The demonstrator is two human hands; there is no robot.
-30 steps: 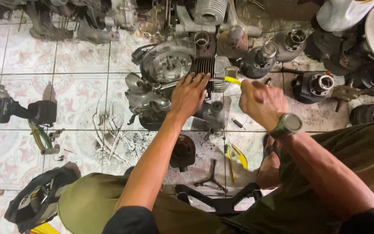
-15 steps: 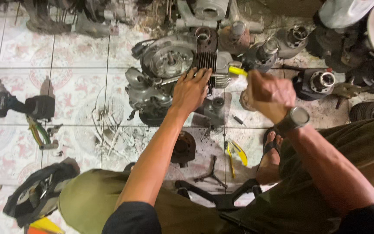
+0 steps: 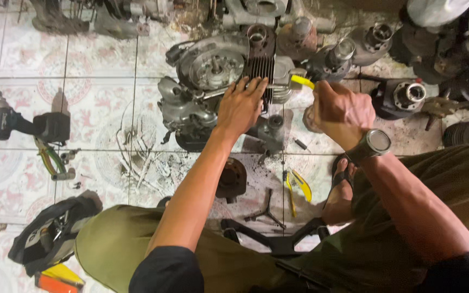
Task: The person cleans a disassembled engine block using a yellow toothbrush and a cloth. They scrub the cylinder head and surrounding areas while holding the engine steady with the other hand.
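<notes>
A grey motorcycle engine [image 3: 207, 81] with a finned black cylinder [image 3: 260, 68] lies on the tiled floor. My left hand [image 3: 240, 107] presses flat on it, fingers spread over the fins and a metal tool shaft. My right hand [image 3: 340, 111] is closed around a yellow-handled tool [image 3: 303, 81] whose shaft runs left under my left fingers into the engine. A watch sits on my right wrist.
A teal cordless impact wrench [image 3: 14, 125] lies at left, with a tool bag [image 3: 50, 233] below it. Yellow-handled pliers [image 3: 297, 190], a three-way wrench [image 3: 264, 214] and a black round part [image 3: 230, 179] lie near my knees. Several cylinders and engine parts [image 3: 403, 95] crowd the top and right.
My right hand with the yellow-handled tool has shifted a little right and up. My left hand stays pressed on the engine. The view has drifted slightly.
</notes>
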